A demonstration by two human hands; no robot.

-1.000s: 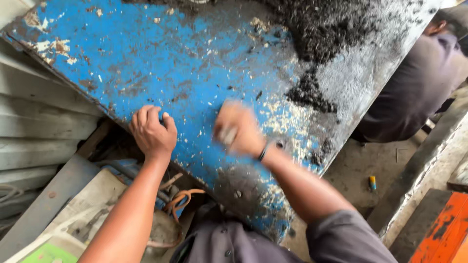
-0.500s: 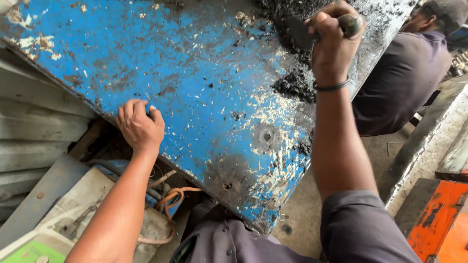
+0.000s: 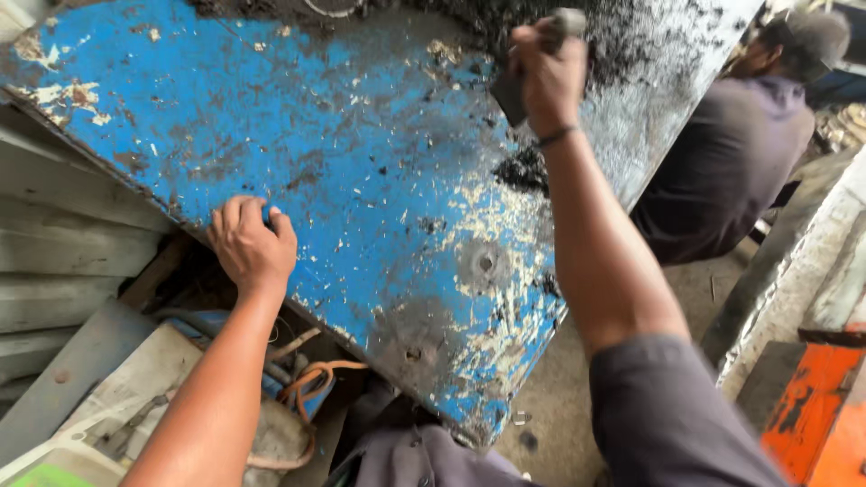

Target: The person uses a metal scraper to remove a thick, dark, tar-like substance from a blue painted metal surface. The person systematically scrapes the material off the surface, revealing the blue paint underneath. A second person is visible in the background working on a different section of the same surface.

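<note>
- Gripping the near edge of the blue metal panel [image 3: 343, 180], our left hand [image 3: 248, 248] sits at about 8 o'clock of the view; its fingers [image 3: 236, 213] curl tightly over the rim, nothing else in them.
- Our right hand [image 3: 546, 77], at 1 o'clock, is closed in a fist round a dark scraper-like tool [image 3: 516, 90] with a pale handle end showing above the knuckles. We cannot tell the blade's exact shape.
- Panel lies tilted across the frame, paint chipped, with black grime [image 3: 528, 171] piled just below the tool and thicker toward 12 o'clock.
- Another person in a grey shirt [image 3: 722, 171] crouches at 2 o'clock, close beyond the panel's far edge.
- Risk, our judgement: the tool could skid on loose grime and carry the fist along bare metal; the ragged rim under the left fingers could cut if the panel shifts; flung debris could reach the person nearby.
- Packaging and signs: only a green-and-white corner [image 3: 45, 469] at 7 o'clock, kind unclear; an orange painted block [image 3: 812, 406] at 4 o'clock. Orange cable [image 3: 311, 379] coils beneath the panel at 6 o'clock.
</note>
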